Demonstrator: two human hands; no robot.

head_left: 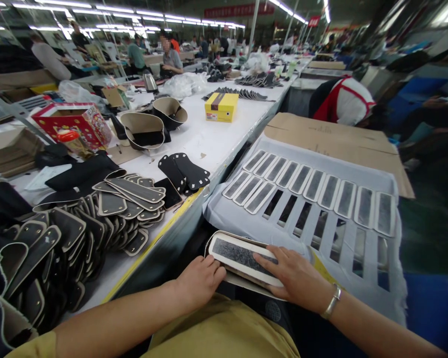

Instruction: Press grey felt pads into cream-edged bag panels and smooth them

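Note:
A long panel [233, 251] with rounded corners, a white border and a speckled dark grey middle lies in front of me. Under it shows a cream-edged dark piece [242, 282], partly hidden by the panel and my hands. My left hand [203, 279] is closed at the panel's near left edge, fingers curled against it. At the right end, my right hand [296, 276] grips the panel, with one digit lying across the grey middle and others over the far edge. The undersides of both hands are hidden.
Similar grey-and-white panels [313, 185] lie in two rows on a slotted, cloth-covered rack [229, 211] to the right. On the left table, dark cream-edged pieces [72, 228] are heaped. Farther back stand a yellow box [221, 107], a red box [74, 124] and bent-over co-worker [343, 102].

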